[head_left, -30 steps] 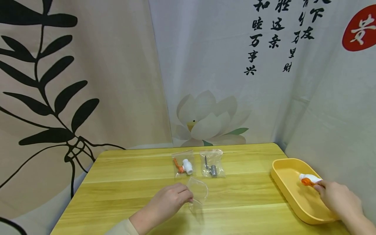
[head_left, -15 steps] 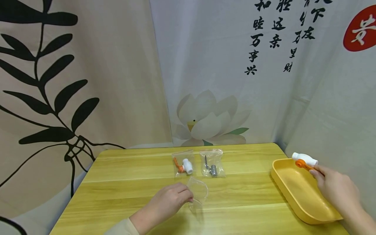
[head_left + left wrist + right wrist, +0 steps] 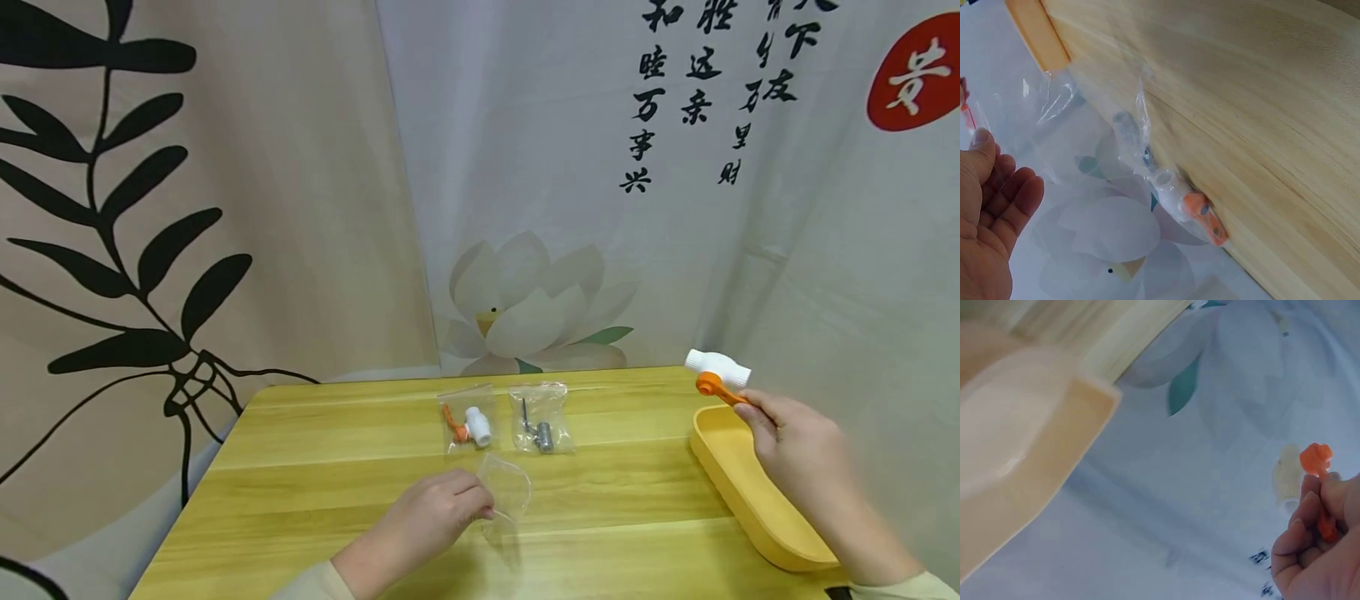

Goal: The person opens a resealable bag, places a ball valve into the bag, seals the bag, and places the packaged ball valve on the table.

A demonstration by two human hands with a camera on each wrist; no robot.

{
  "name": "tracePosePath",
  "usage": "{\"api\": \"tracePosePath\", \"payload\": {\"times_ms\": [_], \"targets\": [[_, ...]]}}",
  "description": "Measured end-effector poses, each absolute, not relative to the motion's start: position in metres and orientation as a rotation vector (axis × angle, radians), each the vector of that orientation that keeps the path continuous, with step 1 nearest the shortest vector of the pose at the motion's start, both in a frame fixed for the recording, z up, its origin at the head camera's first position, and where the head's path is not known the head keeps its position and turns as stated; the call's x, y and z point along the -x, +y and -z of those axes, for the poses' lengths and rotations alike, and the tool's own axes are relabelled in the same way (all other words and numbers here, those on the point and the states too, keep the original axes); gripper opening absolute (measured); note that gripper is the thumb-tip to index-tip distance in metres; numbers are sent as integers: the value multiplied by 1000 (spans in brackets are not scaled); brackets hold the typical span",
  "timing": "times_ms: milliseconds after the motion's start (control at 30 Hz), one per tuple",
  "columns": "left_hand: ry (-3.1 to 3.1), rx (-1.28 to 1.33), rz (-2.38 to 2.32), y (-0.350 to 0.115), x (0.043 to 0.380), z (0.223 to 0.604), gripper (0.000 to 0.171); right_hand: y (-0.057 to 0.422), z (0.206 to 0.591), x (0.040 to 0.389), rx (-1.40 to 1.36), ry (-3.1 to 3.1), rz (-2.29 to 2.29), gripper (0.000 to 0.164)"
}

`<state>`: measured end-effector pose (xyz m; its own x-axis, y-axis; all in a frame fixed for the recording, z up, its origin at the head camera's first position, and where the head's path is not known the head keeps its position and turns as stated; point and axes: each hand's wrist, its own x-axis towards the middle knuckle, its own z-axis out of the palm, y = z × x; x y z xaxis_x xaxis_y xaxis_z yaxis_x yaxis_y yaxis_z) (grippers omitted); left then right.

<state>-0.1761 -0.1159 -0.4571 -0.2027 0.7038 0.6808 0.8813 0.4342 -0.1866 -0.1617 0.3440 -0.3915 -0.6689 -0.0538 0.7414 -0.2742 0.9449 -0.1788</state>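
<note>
In the head view my left hand [image 3: 438, 512] pinches the edge of a clear plastic zip bag [image 3: 506, 487] over the table. The left wrist view shows the bag [image 3: 1054, 103] hanging thin and transparent from the fingertips. My right hand [image 3: 798, 446] is raised above the far end of the yellow tray [image 3: 738, 467]. Between its thumb and fingers it grips the orange lever [image 3: 717, 386] of a small white cylindrical fitting [image 3: 718, 367]. In the right wrist view the fingers curl round that lever, and the white cylinder [image 3: 1287, 478] sits beside the orange end.
Behind the left hand lie two clear bags: one holds a white-and-orange fitting [image 3: 477, 425], the other a grey fitting [image 3: 545, 437] with a dark lever. The wooden table [image 3: 337, 467] ends at a printed curtain [image 3: 540, 200]. The tray stands along the table's right edge.
My right hand has lifted the white-and-orange fitting out of the tray and carried it up and leftward. My left hand has stayed in place with the bag.
</note>
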Motion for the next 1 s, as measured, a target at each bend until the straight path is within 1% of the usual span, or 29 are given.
{"api": "tracePosePath", "payload": {"times_ms": [100,133,267,333,533,700,867,1000], "targets": [[-1984,1333,325,-115,176,457,13,326,389,164,-311,-2203,-348,17],[-1987,1330,322,-115,175,457,13,320,388,165,-343,-2170,-347,20],[-2001,1321,323,-114,174,457,14,296,384,168,-470,-2062,-328,57],[-2005,1316,325,-113,174,456,14,284,381,168,-540,-2016,-319,65],[-2018,1312,329,-112,175,455,11,245,373,165,-769,-1911,-384,52],[-2034,1310,320,-110,175,456,18,219,369,161,-920,-1865,-387,42],[-2031,1316,324,-108,177,455,13,203,370,158,-1020,-1923,-315,43],[-2021,1325,324,-106,178,453,12,193,375,158,-1091,-1980,-257,47]]}}
